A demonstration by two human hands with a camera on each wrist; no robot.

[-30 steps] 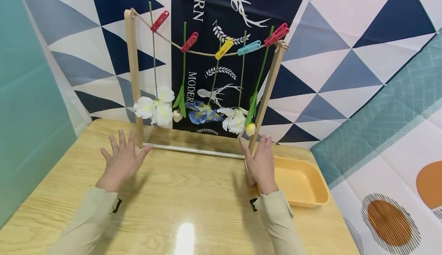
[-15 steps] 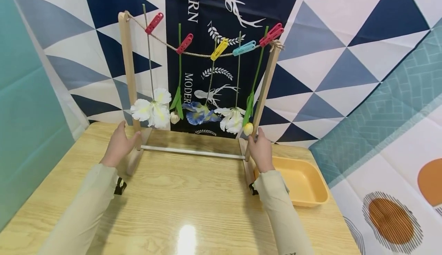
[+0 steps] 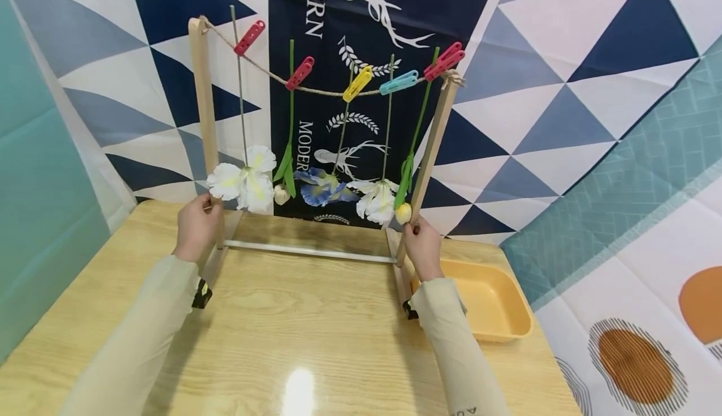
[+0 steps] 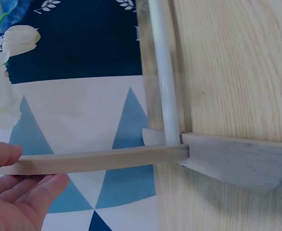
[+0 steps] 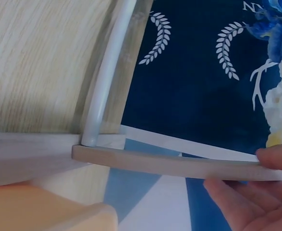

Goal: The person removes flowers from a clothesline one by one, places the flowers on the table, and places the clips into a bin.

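Near the tabletop's (image 3: 254, 328) far left corner, the left hand (image 3: 196, 228) pinches the left post (image 3: 202, 103) of the wooden rack (image 3: 310, 252). The rack stands along the far edge, five flowers (image 3: 321, 193) clipped by pegs (image 3: 358, 84) to its rope (image 3: 323, 91); hanging looks done. The right hand (image 3: 423, 250) pinches the right post (image 3: 433, 146), near the orange tray (image 3: 487, 300) by the right edge. Perhaps only settling the rack remains.

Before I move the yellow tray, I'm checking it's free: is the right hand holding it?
No, the right hand grips a wooden post.
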